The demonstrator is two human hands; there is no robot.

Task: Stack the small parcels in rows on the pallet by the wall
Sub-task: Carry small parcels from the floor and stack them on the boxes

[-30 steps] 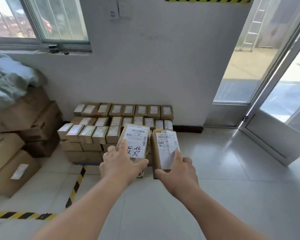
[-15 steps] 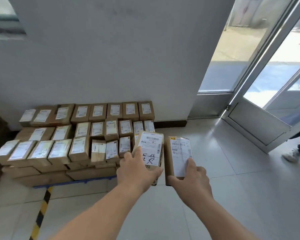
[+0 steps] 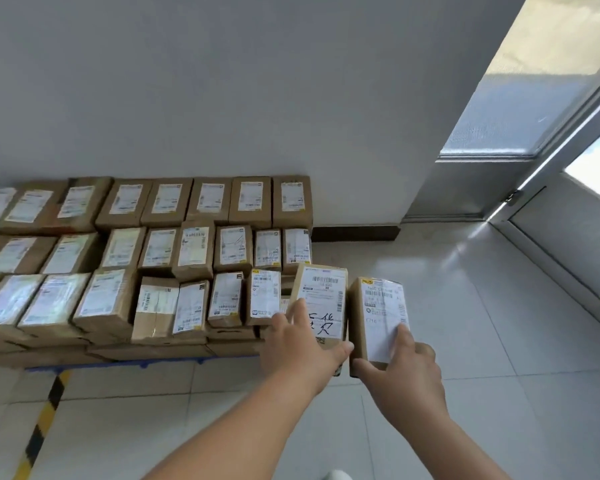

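Small brown parcels with white labels (image 3: 194, 254) lie in three rows on a low pallet against the white wall; only the pallet's blue front edge (image 3: 136, 364) shows. My left hand (image 3: 300, 348) grips a parcel with black handwriting on its label (image 3: 323, 292), held at the right end of the front row. Beside it, my right hand (image 3: 400, 370) grips a second labelled parcel (image 3: 378, 313), held over the floor just right of the stack. The two held parcels almost touch.
White tiled floor (image 3: 482, 341) spreads to the right of the pallet. A glass door (image 3: 568, 244) stands open at the far right. A yellow-and-black floor stripe (image 3: 42, 420) runs in front of the pallet at the left. The wall rises directly behind the rows.
I have come closer to the pallet and both parcels have moved forward with my hands, to the right end of the front row. The big boxes and window at the left have left the view.
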